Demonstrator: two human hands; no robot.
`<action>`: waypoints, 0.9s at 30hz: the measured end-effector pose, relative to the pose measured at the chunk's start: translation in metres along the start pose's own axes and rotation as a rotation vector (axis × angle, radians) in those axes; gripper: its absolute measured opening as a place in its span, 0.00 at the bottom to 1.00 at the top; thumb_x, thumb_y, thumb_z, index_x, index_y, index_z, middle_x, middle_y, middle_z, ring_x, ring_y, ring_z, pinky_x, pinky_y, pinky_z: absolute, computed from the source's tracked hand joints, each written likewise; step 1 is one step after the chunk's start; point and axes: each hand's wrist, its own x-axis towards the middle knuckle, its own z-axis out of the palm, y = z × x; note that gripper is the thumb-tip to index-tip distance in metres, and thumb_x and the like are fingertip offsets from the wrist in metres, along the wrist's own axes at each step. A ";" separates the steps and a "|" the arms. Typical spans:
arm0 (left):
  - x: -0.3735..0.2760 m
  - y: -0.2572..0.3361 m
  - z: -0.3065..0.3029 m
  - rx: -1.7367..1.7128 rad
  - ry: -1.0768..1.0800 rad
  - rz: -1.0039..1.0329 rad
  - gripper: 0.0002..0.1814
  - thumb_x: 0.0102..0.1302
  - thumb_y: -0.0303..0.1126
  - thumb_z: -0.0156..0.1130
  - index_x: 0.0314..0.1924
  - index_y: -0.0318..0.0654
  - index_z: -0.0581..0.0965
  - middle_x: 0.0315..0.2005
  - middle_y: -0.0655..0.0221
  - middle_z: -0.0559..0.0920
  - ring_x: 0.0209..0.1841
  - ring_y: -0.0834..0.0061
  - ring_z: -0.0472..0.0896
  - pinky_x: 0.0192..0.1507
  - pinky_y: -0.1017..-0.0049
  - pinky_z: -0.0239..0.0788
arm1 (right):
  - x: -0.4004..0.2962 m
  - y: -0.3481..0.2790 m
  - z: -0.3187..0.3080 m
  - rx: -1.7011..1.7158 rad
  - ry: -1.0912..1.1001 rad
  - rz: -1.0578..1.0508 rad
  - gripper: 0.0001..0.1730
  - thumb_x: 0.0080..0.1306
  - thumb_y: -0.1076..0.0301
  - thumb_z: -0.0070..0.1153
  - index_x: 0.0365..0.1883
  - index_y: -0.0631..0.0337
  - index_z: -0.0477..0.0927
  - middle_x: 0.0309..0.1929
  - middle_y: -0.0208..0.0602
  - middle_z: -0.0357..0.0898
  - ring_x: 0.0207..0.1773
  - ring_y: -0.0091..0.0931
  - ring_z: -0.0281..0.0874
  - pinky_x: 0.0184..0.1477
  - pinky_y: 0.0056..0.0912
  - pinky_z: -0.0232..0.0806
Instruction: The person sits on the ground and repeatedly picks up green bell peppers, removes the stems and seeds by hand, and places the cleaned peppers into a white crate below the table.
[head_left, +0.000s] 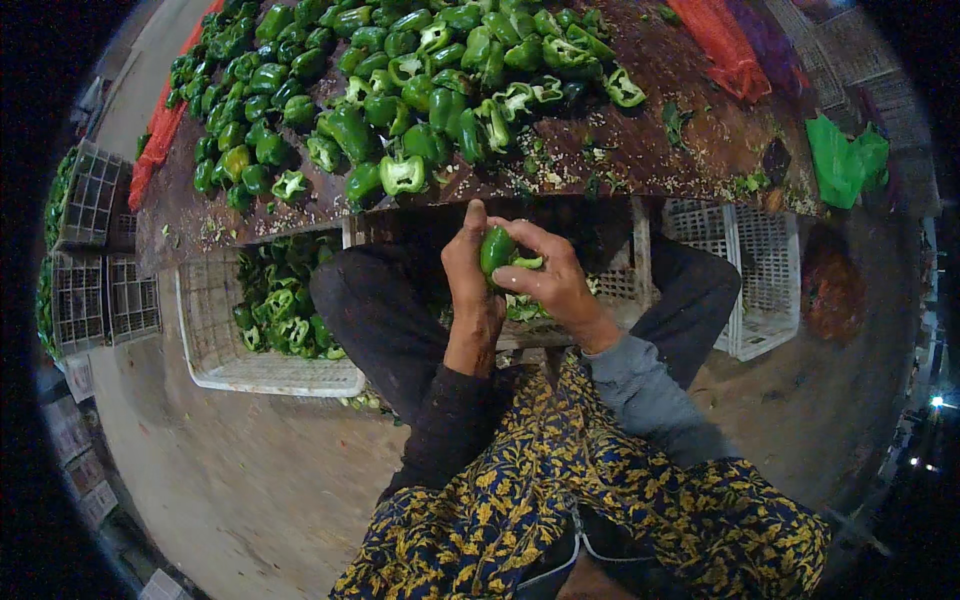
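Observation:
Between my two hands, over my lap and just before the table's edge, is a green bell pepper (496, 253) with a curved stem. My left hand (471, 262) wraps its left side, thumb pointing up. The fingers and thumb of my right hand (551, 274) close on its right side and stem. On the dark, wet-looking tabletop (645, 161) lies a large heap of green bell peppers (446, 109), some whole, some cut or broken with pale insides showing. One opened pepper (403, 175) rests at the near edge. Pale seeds and scraps are scattered over the wood.
A white plastic crate (277, 379) holding opened peppers stands on the floor at lower left. Another white crate (765, 300) stands by my right knee. A green plastic bag (846, 161) hangs at the table's right corner. Red mesh (161, 127) lies along the left edge; stacked crates (90, 199) stand beyond.

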 end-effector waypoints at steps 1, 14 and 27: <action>-0.001 0.001 0.002 -0.051 0.009 0.036 0.16 0.64 0.42 0.60 0.27 0.36 0.77 0.21 0.76 0.74 0.23 0.86 0.71 0.25 0.82 0.61 | 0.001 0.003 0.004 -0.050 0.026 -0.042 0.22 0.50 0.71 0.60 0.45 0.66 0.75 0.45 0.41 0.76 0.48 0.27 0.74 0.50 0.28 0.66; -0.043 0.003 0.018 0.501 0.162 0.705 0.09 0.51 0.26 0.67 0.20 0.37 0.74 0.18 0.74 0.72 0.25 0.84 0.69 0.29 0.81 0.61 | -0.008 0.096 -0.011 -0.042 0.331 -0.051 0.13 0.59 0.63 0.58 0.34 0.64 0.73 0.27 0.37 0.72 0.29 0.26 0.70 0.34 0.30 0.65; 0.000 0.153 -0.215 0.996 0.639 1.030 0.09 0.64 0.31 0.59 0.39 0.33 0.77 0.35 0.67 0.79 0.37 0.76 0.76 0.42 0.75 0.69 | 0.152 0.119 -0.060 -1.406 -0.089 -0.635 0.19 0.53 0.72 0.53 0.46 0.60 0.74 0.51 0.41 0.69 0.41 0.39 0.73 0.41 0.44 0.67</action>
